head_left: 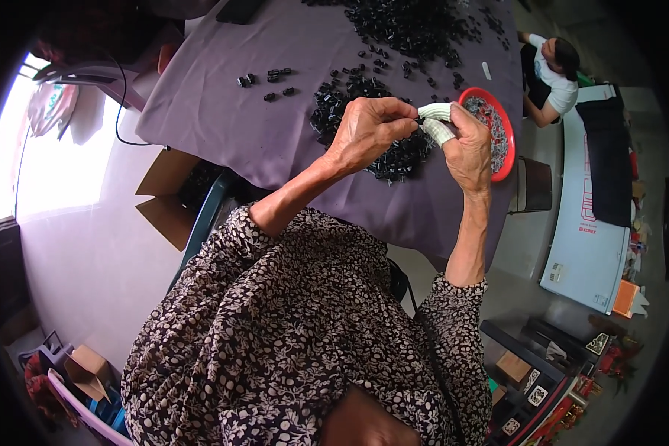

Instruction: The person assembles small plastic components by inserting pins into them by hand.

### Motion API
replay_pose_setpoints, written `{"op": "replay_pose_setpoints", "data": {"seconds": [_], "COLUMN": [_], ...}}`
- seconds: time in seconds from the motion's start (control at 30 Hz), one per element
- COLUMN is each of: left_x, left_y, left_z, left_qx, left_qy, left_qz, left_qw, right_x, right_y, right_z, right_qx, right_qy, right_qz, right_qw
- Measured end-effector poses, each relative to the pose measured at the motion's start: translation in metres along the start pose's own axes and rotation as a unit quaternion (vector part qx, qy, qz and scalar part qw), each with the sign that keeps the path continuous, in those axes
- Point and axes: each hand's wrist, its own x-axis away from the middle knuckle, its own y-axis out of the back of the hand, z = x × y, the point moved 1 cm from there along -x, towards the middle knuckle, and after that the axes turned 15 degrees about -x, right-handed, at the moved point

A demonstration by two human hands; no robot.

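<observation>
2 hands, left hand [366, 132] and right hand [464, 145] with ribbed white finger wraps, pinch together on a small black part [419, 120] above purple cloth [223, 104].

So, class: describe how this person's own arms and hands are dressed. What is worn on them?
Both arms wear sleeves of a dark fabric with a small pale floral print, ending around the elbows. The left hand is bare. The right hand has white ribbed finger covers on two fingertips.

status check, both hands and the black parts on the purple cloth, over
Left hand and right hand pinched together over the black parts pile. Right fingers in white wraps. Held piece too small to make out. Red bowl beside right hand, nothing blocking.
</observation>
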Motion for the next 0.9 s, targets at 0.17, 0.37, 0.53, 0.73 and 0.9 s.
{"op": "replay_pose_setpoints", "data": {"seconds": [0.17, 0.37, 0.53, 0.73, 0.9], "left_x": [0.0, -0.002, -0.005, -0.001, -0.002], "left_y": [0.001, 0.001, 0.003, -0.004, -0.014], "left_z": [0.0, 0.006, 0.021, 0.021, 0.026], "left_qx": [-0.001, 0.118, 0.272, 0.281, 0.288], "left_qy": [0.003, 0.081, 0.161, 0.167, 0.172], "left_qz": [0.007, 0.079, 0.073, 0.034, 0.048], "left_qw": [1.0, 0.986, 0.946, 0.944, 0.941], "right_x": [-0.007, -0.005, 0.0, -0.006, -0.001], "right_y": [-0.001, -0.005, -0.007, -0.025, -0.026], "right_z": [0.003, -0.016, -0.014, -0.009, -0.018], "right_qx": [-0.003, -0.024, 0.026, 0.248, 0.279], "right_qy": [0.013, -0.014, 0.001, 0.149, 0.159], "right_qz": [0.023, 0.033, -0.022, 0.049, 0.064], "right_qw": [1.0, 0.999, 0.999, 0.956, 0.945]}}
